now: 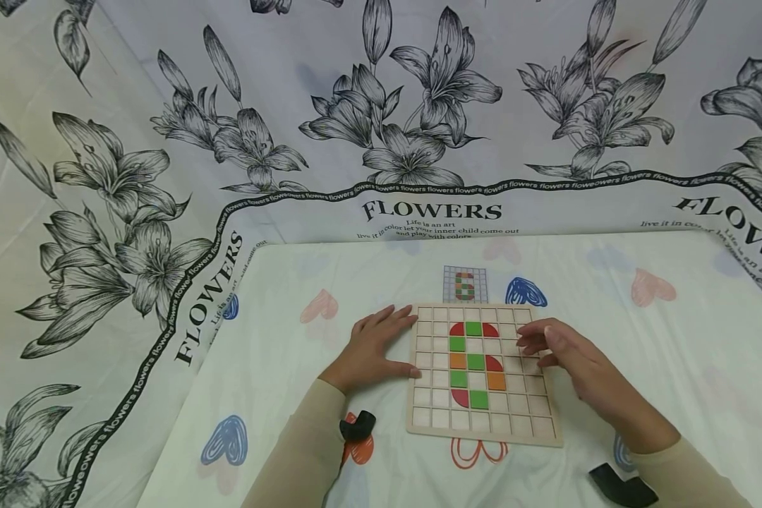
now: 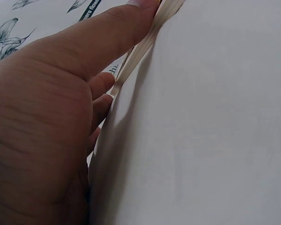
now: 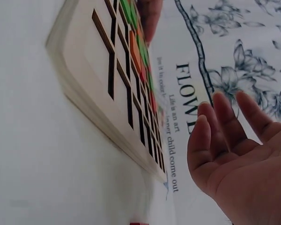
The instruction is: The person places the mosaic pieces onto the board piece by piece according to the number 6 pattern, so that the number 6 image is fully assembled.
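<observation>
A square wooden grid board [image 1: 485,436] lies on the table, holding several green, orange and red tiles [image 1: 475,362], some of the red ones quarter-round. My left hand [image 1: 371,349] rests at the board's left edge, thumb and fingertips spread along it. The left wrist view shows its thumb against the board's side [image 2: 140,58]. My right hand [image 1: 581,363] hovers over the right edge of the board, its fingers loosely bent. Nothing shows between those fingers in the right wrist view, where the right hand [image 3: 246,166] appears beside the board [image 3: 86,82].
A small card [image 1: 451,283] with a gridded colour pattern lies behind the board's far edge. White cloth with printed hearts [image 1: 652,288] covers the table. A flower-printed cloth [image 1: 419,106] hangs behind. Black straps [image 1: 358,426] show at both wrists.
</observation>
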{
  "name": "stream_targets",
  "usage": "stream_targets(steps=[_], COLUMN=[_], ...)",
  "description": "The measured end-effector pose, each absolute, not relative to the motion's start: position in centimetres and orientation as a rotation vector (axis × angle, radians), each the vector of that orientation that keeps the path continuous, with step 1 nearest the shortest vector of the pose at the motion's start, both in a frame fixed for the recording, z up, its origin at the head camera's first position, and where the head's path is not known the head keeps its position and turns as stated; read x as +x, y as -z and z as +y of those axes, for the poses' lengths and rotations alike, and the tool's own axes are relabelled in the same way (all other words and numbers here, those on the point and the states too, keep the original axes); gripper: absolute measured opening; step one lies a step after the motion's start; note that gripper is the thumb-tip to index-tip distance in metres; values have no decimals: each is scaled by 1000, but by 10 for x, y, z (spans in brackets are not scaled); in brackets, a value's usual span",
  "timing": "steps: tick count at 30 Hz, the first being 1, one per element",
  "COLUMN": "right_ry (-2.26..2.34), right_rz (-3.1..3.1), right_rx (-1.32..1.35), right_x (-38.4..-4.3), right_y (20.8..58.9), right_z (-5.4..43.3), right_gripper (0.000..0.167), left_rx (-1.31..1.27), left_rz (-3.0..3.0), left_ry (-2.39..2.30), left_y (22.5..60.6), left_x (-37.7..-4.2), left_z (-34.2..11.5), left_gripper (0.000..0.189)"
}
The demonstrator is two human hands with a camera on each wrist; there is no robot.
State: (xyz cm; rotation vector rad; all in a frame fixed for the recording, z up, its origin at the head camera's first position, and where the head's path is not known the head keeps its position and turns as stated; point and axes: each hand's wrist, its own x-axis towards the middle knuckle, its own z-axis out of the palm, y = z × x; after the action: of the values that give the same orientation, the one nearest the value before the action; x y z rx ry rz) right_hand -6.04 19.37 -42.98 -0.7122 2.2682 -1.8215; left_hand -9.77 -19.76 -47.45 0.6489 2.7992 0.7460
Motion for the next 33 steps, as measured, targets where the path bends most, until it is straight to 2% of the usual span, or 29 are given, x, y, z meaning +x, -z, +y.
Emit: stream_targets(steps=[22,33], right_ry=[1717,1656], right_rz=[2437,2531], right_rx=[-567,-484], right_x=[-56,-64], right_y=[439,456], right_z=[231,259], right_gripper=[39,33], left_rx=[629,628], left_rz=[2797,2795], left_ry=[-736,-744], left_y=[476,475], left_x=[-98,-97], left_z=[-196,-197], left_gripper=[103,102])
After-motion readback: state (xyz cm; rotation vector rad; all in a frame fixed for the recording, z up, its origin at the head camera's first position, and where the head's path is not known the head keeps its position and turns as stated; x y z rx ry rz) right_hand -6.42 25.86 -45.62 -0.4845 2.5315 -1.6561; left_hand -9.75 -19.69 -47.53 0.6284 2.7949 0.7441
